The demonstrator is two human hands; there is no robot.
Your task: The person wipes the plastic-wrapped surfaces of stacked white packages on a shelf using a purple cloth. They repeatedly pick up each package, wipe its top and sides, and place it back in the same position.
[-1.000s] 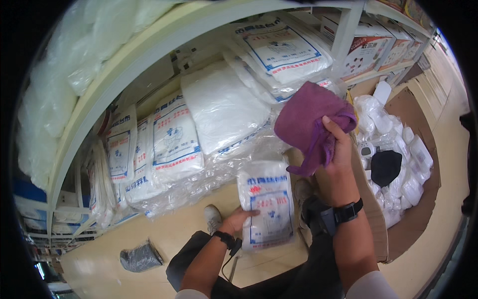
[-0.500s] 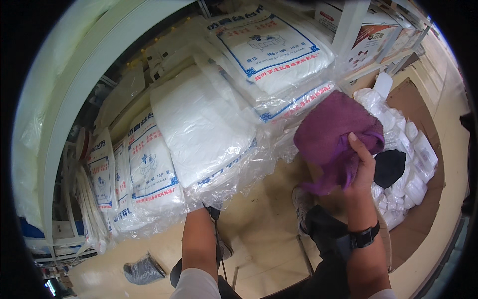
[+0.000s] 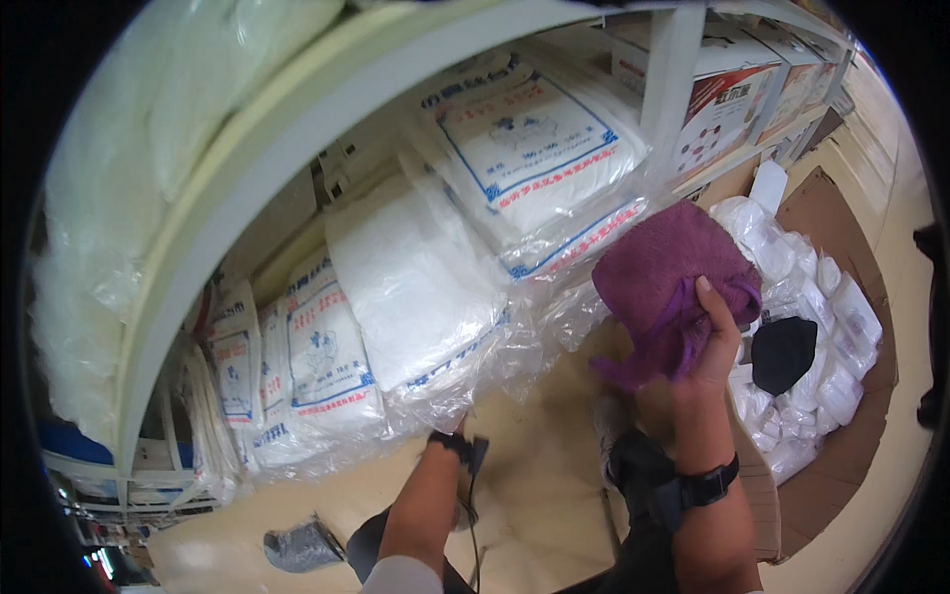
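A folded purple cloth (image 3: 663,252) is gripped in my right hand (image 3: 714,342), thumb on top and a loose end dangling. It hangs beside the shelf edge, left of a cardboard box of clear-wrapped white packets. My left hand (image 3: 461,427) reaches under the overhanging wrap of the packages; only a sliver beyond its wristband shows, so its fingers are hidden. Nearest above it are a plain white plastic-wrapped package (image 3: 416,277) and a flat package with blue and red print (image 3: 327,342). Another printed package (image 3: 524,129) lies farther back on the shelf.
The cardboard box (image 3: 836,465) of white packets (image 3: 841,317) stands at the right, with a black piece (image 3: 784,354) on top. A white shelf beam (image 3: 213,158) curves across the left. A grey plastic-wrapped bundle (image 3: 302,544) lies on the floor. Printed cartons (image 3: 727,109) fill the far shelf.
My left forearm has moved right, and its wristband now shows below the packages. The purple cloth stays in my right hand, shifted slightly. The view has tilted, showing more of the shelf beam.
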